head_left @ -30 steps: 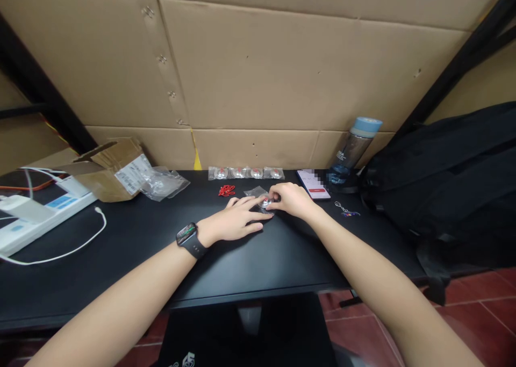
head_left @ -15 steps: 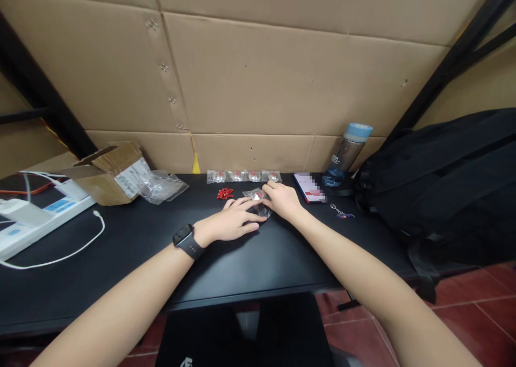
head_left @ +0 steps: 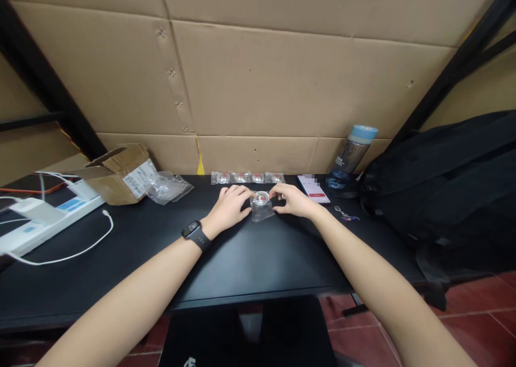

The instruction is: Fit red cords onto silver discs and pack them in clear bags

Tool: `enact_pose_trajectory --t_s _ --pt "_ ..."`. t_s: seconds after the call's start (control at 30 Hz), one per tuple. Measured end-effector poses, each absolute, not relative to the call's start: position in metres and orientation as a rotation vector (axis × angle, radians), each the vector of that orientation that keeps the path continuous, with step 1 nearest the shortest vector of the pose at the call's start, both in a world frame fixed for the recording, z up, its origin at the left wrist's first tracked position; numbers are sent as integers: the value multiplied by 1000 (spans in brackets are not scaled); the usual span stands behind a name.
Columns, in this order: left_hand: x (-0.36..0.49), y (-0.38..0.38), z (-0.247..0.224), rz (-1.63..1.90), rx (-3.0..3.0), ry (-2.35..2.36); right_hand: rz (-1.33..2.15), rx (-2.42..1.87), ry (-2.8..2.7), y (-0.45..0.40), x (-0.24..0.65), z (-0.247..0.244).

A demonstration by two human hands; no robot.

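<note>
Left hand: fingers parted, loosely curved at the sachet's left edge | right hand: thumb and fingers parted at its right edge | clear crinkly plastic sachet, round shiny disc with red centre inside, on smooth black desk | far side: row of four similar sachets

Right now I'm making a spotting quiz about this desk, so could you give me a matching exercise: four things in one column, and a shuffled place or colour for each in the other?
Things:
1. Bottle
2. Power strip
3. Watch
4. Bagged disc

Places and colours:
A. Around a wrist
B. Between the left hand and right hand
C. Light-blue lid
D. White with blue

Pairs: 1-C, 2-D, 3-A, 4-B
</note>
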State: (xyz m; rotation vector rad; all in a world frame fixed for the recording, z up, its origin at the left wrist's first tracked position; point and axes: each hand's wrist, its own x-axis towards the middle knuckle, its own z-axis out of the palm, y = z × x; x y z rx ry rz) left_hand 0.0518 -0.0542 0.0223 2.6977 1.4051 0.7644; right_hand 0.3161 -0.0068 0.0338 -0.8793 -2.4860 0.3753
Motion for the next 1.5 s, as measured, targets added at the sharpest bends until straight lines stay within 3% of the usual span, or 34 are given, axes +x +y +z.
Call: enact_pose_trajectory --t_s 0.57,0.9,1.07,1.33,1.5 --pt "60 -52 23 908 2200 1623 574 -1027 -2315 -6 308 33" --pt "66 -49 6 901 2364 1735 57 -1403 -2319 -17 288 17" --pt "67 -53 10 894 2566 1685 -102 -1163 -2450 -19 288 21" --pt "65 -55 11 676 2676 1428 82 -1091 -2643 -27 290 27" --pt "65 -55 11 730 2648 1434 217 -1104 -2557 -24 290 27"
